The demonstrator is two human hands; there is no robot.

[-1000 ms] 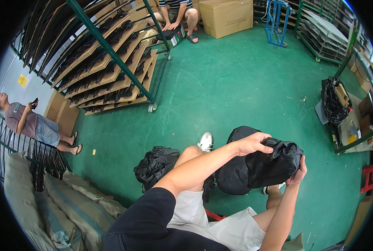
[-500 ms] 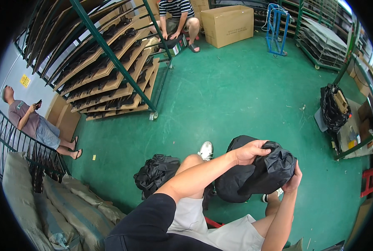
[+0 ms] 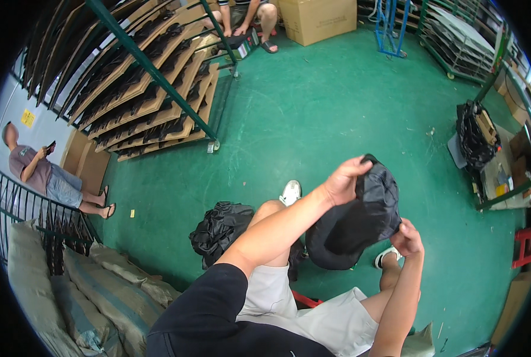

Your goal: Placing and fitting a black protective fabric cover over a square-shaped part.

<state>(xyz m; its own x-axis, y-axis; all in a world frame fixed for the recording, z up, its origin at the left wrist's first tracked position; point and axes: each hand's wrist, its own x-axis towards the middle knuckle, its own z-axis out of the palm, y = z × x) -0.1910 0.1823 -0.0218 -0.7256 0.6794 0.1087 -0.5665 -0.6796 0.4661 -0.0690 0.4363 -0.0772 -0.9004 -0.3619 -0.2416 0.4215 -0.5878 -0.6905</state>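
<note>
Stretched between my hands is a black fabric cover (image 3: 380, 199), thin and wrinkled. My left hand (image 3: 344, 181) pinches its upper edge between thumb and fingers. Lower down on the right, my right hand (image 3: 407, 238) grips the opposite edge. Below and behind the cloth sits a rounded, dark black object (image 3: 331, 253), partly hidden; its kind cannot be told. The cover overlaps it, and where one ends and the other begins is unclear. Beside my left knee lies a crumpled heap of black fabric (image 3: 222, 232).
A green rack (image 3: 152, 77) with cardboard-lined shelves stands at the upper left. One person sits by a large carton (image 3: 318, 21); another stands at left holding a phone. Stuffed woven sacks (image 3: 108, 291) lie lower left. A cart with a black bag (image 3: 478, 137) is at right.
Both hands have moved up with the black cover, which now hangs more upright and stretched between them. The view has tilted slightly downward.
</note>
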